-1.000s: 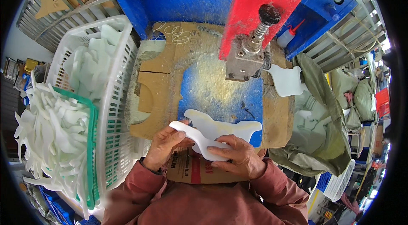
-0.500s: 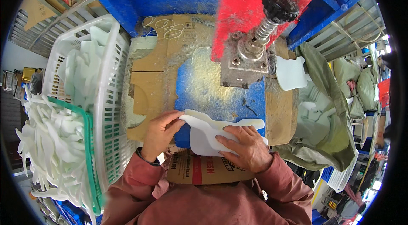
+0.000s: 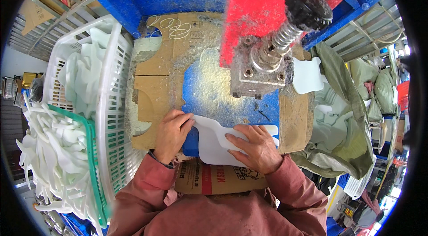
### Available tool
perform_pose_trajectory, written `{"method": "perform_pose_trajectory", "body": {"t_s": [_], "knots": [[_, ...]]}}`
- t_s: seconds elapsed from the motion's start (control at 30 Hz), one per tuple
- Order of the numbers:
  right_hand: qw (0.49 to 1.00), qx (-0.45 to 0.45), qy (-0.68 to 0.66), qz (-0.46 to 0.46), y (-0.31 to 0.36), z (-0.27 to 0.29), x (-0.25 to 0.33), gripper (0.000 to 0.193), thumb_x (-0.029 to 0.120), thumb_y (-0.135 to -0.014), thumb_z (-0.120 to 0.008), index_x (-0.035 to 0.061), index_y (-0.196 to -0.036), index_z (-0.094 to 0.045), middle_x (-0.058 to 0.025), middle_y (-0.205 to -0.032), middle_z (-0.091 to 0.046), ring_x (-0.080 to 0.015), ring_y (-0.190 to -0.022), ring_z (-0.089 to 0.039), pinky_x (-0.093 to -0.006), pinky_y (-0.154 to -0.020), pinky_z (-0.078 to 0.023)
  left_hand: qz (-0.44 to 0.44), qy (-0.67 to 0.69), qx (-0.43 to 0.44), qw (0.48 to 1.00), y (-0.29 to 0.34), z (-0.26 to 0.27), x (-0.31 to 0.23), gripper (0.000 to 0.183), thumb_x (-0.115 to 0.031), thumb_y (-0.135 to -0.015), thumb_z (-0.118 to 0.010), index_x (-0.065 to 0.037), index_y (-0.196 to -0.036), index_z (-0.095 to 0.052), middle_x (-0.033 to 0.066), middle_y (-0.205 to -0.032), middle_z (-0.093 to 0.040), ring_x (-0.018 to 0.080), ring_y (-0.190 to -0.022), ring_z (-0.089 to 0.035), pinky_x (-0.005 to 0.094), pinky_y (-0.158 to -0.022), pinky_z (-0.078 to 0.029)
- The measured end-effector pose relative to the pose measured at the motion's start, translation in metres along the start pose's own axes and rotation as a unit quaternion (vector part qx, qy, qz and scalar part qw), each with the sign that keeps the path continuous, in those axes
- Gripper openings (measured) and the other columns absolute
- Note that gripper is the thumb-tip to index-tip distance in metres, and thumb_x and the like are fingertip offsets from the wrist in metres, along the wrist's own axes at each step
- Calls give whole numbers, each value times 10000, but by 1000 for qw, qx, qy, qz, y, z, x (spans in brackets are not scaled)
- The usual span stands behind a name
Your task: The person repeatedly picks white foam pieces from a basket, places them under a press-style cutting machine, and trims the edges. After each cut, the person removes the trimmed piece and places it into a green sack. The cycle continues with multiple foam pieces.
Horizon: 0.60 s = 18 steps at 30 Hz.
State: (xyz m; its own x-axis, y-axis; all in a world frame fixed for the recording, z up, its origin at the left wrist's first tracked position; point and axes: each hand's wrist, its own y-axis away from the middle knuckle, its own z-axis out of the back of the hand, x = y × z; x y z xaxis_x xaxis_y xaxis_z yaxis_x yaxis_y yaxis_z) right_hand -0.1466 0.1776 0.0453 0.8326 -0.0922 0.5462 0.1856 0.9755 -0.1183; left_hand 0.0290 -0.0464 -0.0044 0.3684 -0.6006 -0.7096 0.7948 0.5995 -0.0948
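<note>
In front of me are white, flexible-looking flat pieces: a wavy curved strip (image 3: pixel 208 125) overlapping a broader rounded sheet (image 3: pixel 216 152) at the blue pad's near edge. My left hand (image 3: pixel 172 135) pinches the strip's left tip between thumb and fingers. My right hand (image 3: pixel 257 147) grips the pieces at their right part, its fingers bent over the top; its thumb is largely hidden. Beyond my hands lies the blue pad (image 3: pixel 192 102), covered with pale dust. Above its right side hangs a metal block (image 3: pixel 253 82) on a red machine arm (image 3: pixel 254 4), with a black knob (image 3: pixel 307 8) and a spring.
At left stands a white slatted basket (image 3: pixel 103 102) with white pieces, beside a green-rimmed basket (image 3: pixel 92 155) heaped with narrow offcuts. A green-grey sack (image 3: pixel 356 147) at right holds more pieces. A white piece (image 3: pixel 307 75) lies behind the block; thin rings (image 3: pixel 179 31) rest on the cardboard (image 3: pixel 156 89).
The red arm with its block and knob appears larger, the knob farther right. The strip's contour over the sheet has shifted slightly between my hands. Both hands keep their hold.
</note>
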Motion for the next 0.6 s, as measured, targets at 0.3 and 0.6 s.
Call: {"method": "perform_pose_trajectory", "body": {"t_s": [0.3, 0.6], "knots": [[1000, -4, 8, -8, 5, -13, -5, 491, 220, -815, -821, 131, -1281, -694, -108, -1243, -615, -289, -992, -646, -429, -855, -497, 13, 2, -4, 1000, 0, -7, 2, 164, -134, -886, -791, -24, -1007, -775, 118, -936, -700, 312, -865, -694, 397, -761, -555], [999, 15, 26, -18, 5, -17, -6, 448, 246, -833, -816, 119, -1251, -712, -105, -1241, -612, -280, -983, -646, -426, -854, -507, 17, -16, 3, 1000, -5, -13, 4, 111, -129, -866, -792, -52, -921, -734, 105, -906, -689, 321, -851, -680, 422, -754, -548]]}}
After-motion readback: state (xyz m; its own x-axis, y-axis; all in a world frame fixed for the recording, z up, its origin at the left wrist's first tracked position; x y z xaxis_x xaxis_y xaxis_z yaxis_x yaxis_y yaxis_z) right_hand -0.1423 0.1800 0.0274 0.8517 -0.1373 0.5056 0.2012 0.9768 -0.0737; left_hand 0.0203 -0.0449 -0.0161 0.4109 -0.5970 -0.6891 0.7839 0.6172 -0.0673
